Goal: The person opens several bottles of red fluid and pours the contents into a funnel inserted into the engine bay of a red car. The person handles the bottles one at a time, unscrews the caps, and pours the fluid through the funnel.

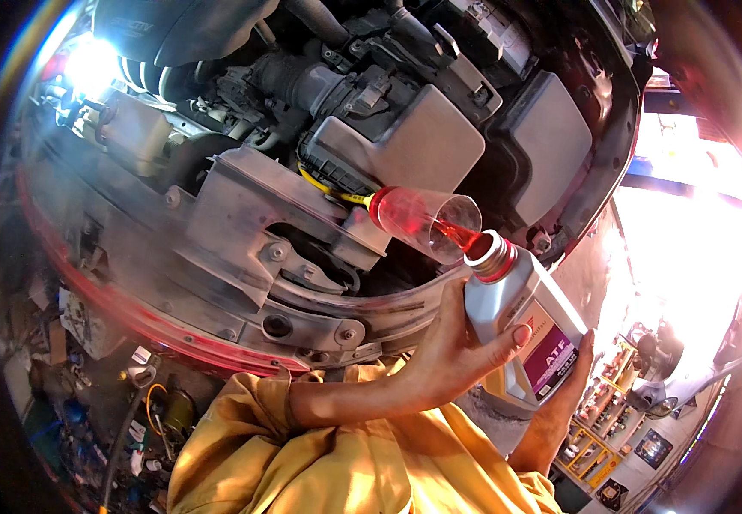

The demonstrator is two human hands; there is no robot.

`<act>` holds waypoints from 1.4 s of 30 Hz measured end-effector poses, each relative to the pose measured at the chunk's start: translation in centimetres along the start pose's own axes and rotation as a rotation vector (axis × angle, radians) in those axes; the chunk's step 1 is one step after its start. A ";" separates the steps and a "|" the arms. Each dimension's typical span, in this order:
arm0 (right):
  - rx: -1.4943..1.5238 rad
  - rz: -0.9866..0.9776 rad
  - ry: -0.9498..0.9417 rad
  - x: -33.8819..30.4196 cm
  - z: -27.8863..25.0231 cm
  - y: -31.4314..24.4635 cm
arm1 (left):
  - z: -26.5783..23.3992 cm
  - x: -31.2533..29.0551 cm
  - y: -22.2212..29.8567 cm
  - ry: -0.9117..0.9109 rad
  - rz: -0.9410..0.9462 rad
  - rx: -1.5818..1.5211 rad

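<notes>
2 bare hands, both on 1 silver-grey plastic bottle. Left hand [452,355]: clamped around the bottle's near left side, thumb laid over the front. Right hand [569,385]: closed against the bottle's right side and base, mostly hidden behind it.

1 silver-grey plastic bottle [529,300]: tilted, mouth to the far left, held above the near edge of a car's engine bay; purple label [551,360] on the front.

1 stream of red fluid [465,236]: running from the bottle's mouth into the clear cup.

1 clear cup [414,220]: lying tilted, open end toward the bottle, red fluid inside; contact between rim and bottle cannot be told.

1 yellow tube [328,188]: joined to the cup's left end.

Surroundings: 1 grey housing [435,141], beyond the cup; 1 dark engine cover [182,30], far left; 1 bright lamp [92,67], left of it; 1 yellow garment [328,463], near.
</notes>
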State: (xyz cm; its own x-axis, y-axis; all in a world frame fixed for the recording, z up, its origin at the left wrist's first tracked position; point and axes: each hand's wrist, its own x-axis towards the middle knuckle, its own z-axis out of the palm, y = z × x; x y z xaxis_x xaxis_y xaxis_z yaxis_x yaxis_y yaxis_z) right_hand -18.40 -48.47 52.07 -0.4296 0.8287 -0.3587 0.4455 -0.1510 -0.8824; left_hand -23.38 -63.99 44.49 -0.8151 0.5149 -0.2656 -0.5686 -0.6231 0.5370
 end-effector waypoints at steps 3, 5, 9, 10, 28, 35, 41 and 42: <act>-0.005 -0.017 0.001 -0.3 0.1 0.0 | -0.1 -0.1 0.3 0.003 -0.003 0.040; -0.003 -0.027 0.003 -0.4 0.2 -0.1 | -0.2 -0.1 0.5 0.008 0.001 0.123; -0.070 -0.087 0.012 -0.6 0.1 0.0 | -0.2 -0.2 0.4 -0.008 -0.032 0.051; -0.006 -0.033 -0.004 -0.6 0.1 -0.1 | -0.2 -0.1 0.3 -0.005 -0.016 0.060; -0.005 -0.012 -0.024 -0.6 -0.6 -0.2 | 0.1 -0.2 -0.4 -0.033 0.030 -0.055; -0.011 0.008 -0.035 -0.5 -1.1 -0.3 | 0.1 -0.3 -0.3 -0.041 0.034 -0.038; -0.019 0.005 -0.027 -0.4 -1.4 -0.5 | 0.1 -0.3 -0.5 -0.041 0.052 -0.049; -0.007 -0.002 -0.038 -0.4 -1.4 -0.5 | 0.1 -0.4 -0.5 -0.038 0.054 -0.032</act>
State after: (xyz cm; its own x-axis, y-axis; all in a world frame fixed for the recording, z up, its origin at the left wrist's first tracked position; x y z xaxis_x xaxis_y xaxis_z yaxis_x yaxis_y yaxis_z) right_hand -17.33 -47.94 53.04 -0.4598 0.8079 -0.3686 0.4501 -0.1458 -0.8810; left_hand -22.79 -63.81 44.44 -0.8401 0.5017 -0.2064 -0.5280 -0.6689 0.5233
